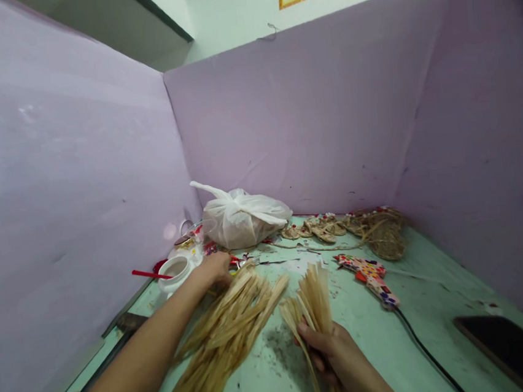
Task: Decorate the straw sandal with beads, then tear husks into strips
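Note:
My right hand [334,352] is closed around an upright bundle of pale dried plant strips [316,298], with one strip trailing down beside the fingers. My left hand [217,269] reaches forward over the table's left side, its fingers turned down and mostly hidden. Just beyond those fingers are scissors [234,262] with red and yellow handles, their dark blades lying to the right; I cannot tell whether the hand touches them. Between my arms lies a larger loose pile of the same dried strips [228,328].
A white pot [175,273] with a red stick [151,274] stands at left. Behind are a tied white plastic bag [245,219], woven pieces [320,226] and a fibre bundle [385,233]. A patterned glue gun [369,278] with black cord and a dark phone [512,350] lie right.

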A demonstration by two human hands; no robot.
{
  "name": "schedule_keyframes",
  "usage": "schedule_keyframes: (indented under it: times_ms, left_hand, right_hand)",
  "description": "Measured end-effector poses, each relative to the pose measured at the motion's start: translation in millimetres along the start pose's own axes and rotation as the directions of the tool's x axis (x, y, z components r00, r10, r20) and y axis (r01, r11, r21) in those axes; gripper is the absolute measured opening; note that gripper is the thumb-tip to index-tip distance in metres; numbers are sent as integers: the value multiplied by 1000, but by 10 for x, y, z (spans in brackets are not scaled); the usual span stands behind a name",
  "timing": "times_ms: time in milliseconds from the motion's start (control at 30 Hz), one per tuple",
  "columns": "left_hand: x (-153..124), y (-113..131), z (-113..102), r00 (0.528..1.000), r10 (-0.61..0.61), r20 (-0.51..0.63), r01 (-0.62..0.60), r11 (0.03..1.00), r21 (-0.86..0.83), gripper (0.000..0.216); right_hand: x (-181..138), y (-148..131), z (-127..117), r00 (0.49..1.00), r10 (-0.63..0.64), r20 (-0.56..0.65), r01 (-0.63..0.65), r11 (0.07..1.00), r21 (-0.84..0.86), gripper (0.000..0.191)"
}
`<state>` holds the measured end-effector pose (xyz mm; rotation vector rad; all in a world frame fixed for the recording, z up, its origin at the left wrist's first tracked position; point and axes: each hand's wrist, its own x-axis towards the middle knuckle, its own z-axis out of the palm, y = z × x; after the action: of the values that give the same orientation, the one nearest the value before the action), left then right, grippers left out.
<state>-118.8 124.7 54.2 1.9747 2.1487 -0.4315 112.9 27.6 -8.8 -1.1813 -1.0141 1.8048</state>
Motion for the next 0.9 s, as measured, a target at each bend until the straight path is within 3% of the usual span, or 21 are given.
schedule_keyframes:
  times_ms: [267,400,533,667,733,800,833,900]
  left_hand:
    - [-146,-91,-780,997,-7,77,17,991,-132,25]
    - [-385,-175,-1077,999,-41,26,47,965,-257,20]
    - [-627,-277,-1210,992,-83,-100,34,908,-418,18]
    - [-823,-266,-1059,956,-151,-250,-26,808,-589,34]
    - [-926,-149,-828,954,-113,-276,-123,695,-708,40]
    - [-1027,53,-511,959,60,-278,-283,266,-921,41]
    - [-1073,178,-336,958,119,-261,-275,118,-954,40]
    - [-1144,443,6,965,208,-159,-157,-26,-987,39]
  right_hand:
    - [-16,-16,28,1000,-21,0,21,1000,15,35]
    - [-24,-36,44,1000,-18,-8,18,1000,26,36]
    - [-24,-64,33,1000,-20,-19,21,999,35,37]
    - [-6,-91,-16,998,-49,-33,52,995,82,38]
    - [-2,-130,-51,994,-73,-77,83,986,146,39]
    - [-2,-190,-95,985,-94,-145,121,975,189,39]
    - [-1,-225,-122,979,-102,-179,137,972,192,39]
    - [5,-294,-186,967,-113,-229,155,973,174,38]
